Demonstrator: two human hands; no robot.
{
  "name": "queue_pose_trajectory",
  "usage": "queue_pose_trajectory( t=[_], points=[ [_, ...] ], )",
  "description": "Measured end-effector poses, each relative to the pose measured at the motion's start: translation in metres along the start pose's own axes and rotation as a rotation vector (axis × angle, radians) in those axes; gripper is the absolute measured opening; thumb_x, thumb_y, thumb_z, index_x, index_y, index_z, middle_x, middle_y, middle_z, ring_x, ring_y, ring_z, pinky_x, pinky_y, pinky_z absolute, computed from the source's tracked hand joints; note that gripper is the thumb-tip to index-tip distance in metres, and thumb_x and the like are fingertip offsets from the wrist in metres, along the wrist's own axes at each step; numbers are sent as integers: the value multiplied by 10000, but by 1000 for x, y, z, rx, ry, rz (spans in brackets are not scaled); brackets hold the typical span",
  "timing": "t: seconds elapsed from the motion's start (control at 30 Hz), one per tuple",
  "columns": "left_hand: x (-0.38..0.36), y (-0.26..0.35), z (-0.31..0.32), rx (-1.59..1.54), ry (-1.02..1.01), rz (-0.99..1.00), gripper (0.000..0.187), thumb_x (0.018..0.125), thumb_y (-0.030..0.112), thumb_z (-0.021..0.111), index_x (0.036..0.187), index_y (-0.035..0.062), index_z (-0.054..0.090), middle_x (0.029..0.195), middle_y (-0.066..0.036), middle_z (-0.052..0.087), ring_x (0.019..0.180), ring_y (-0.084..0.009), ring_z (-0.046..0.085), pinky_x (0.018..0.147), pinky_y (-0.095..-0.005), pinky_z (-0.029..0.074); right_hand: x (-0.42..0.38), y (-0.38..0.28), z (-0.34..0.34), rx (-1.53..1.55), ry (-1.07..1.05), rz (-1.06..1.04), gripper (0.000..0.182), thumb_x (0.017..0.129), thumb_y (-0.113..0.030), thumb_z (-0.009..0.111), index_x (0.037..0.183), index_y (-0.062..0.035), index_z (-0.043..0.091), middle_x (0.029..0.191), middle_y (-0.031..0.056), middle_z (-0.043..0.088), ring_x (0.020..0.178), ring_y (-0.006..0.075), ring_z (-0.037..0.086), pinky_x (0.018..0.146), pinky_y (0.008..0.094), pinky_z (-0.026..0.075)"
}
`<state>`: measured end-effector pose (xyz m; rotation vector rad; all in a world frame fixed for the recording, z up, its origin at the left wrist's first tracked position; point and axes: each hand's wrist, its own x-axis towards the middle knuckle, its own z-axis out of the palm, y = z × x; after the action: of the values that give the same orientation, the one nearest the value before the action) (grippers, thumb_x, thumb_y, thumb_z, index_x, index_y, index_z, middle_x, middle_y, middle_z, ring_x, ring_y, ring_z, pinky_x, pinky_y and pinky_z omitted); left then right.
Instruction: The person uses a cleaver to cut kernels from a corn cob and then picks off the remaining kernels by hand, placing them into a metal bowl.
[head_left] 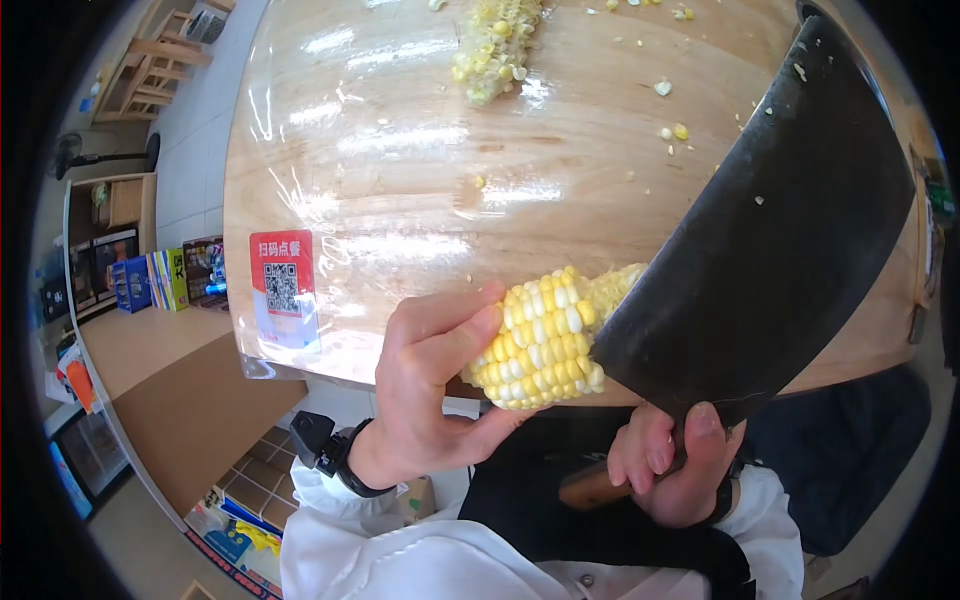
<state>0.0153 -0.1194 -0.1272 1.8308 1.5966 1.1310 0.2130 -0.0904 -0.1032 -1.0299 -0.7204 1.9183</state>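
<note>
Evidently a two-handed hold near the centre. Left hand (430, 365) pinches the corn (540, 340) at its kernel-covered end, fingers over the upper side, thumb beneath. The cob's bare stretch points to about 2 o'clock, partly behind the blade (760, 220). Right hand (665, 465) closed round the handle (600, 487), thumb up near the blade's base; blade slants off toward 1 o'clock, its heel right beside the kernels. Whether the edge bites or merely rests there: cannot tell.

Notes on handling, by judgement. Left fingertips sit on the side away from the steel, and that is the place for them; the thumb, low on the cob, wants watching, being on the heel's side. Round cob, likely to roll: a firm grip matters, and bracing it on the table (380, 180) would steady it. A broad, probably heavy blade calls for short, controlled pressure, a shallow angle along the core, wrist quiet. Turning the cob a little at a time should suit better than twisting the knife.

Stripped cob (495, 50) lies at 12 o'clock, loose kernels (681, 131) toward 1 o'clock, sticker (283, 290) at 9 o'clock.
</note>
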Motion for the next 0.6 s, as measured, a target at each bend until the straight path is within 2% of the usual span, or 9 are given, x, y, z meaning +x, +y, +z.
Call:
queue_pose_trajectory(
  t=[0.07, 0.13, 0.17, 0.23, 0.37, 0.47, 0.53, 0.6],
  points=[
    [0, 1, 0, -5, 9, 6, 736, 605, 151, 848, 1168, 32, 389, 1103, -192, 453, 982, -241, 545, 831, -319, 468, -1, -1, 1, 13, -30, 5, 336, 925, -332, 418, 740, -55, 466, 494, 6, 421, 334, 109, 408, 319, 275, 402],
    [1, 3, -1, 30, 16, 24, 751, 602, 149, 848, 1174, 29, 377, 1101, -193, 447, 985, -249, 544, 826, -319, 471, -3, -5, 3, 56, 63, 105, 409, 868, -374, 521, 608, -61, 487, 515, 45, 480, 396, 149, 479, 406, 282, 439],
    [1, 4, -1, 28, 15, 26, 751, 602, 149, 848, 1174, 29, 377, 1101, -193, 447, 985, -249, 544, 826, -319, 471, -3, -4, 5, 56, 65, 103, 409, 868, -374, 521, 608, -61, 487, 515, 45, 480, 396, 149, 479, 406, 282, 439],
    [-1, 6, 1, 65, 45, 31, 769, 603, 146, 847, 1187, 28, 361, 1101, -193, 442, 984, -260, 546, 821, -321, 472, -2, 0, 5, 16, -57, 4, 348, 926, -337, 414, 714, -65, 459, 495, 0, 419, 336, 112, 406, 332, 289, 404],
    [-2, 8, 4, 121, 84, 58, 780, 605, 147, 844, 1197, 27, 350, 1104, -193, 439, 981, -268, 549, 815, -319, 474, -4, -1, 11, 81, -9, 9, 359, 921, -322, 426, 685, -54, 462, 488, 4, 413, 336, 111, 403, 339, 291, 407],
    [-3, 6, 1, 127, 90, 71, 785, 602, 150, 846, 1199, 29, 349, 1107, -193, 439, 976, -266, 549, 813, -316, 471, -3, -13, 14, 28, 30, 41, 332, 919, -298, 436, 720, -35, 475, 486, 9, 409, 337, 107, 400, 340, 284, 407],
    [1, 5, 2, 35, 121, 138, 660, 606, 72, 790, 1155, -5, 432, 1094, -221, 502, 905, -314, 532, 752, -373, 457, -1, -22, 7, -66, -66, 49, 285, 918, -274, 434, 801, -17, 478, 487, 12, 406, 336, 107, 400, 340, 276, 406],
    [2, 8, 4, 50, 134, 143, 658, 608, 70, 788, 1155, -7, 431, 1091, -220, 501, 904, -316, 532, 751, -373, 457, -1, -26, 8, -88, -38, 55, 265, 916, -267, 437, 840, -15, 470, 490, 9, 407, 335, 106, 396, 338, 273, 406]
  ],
)
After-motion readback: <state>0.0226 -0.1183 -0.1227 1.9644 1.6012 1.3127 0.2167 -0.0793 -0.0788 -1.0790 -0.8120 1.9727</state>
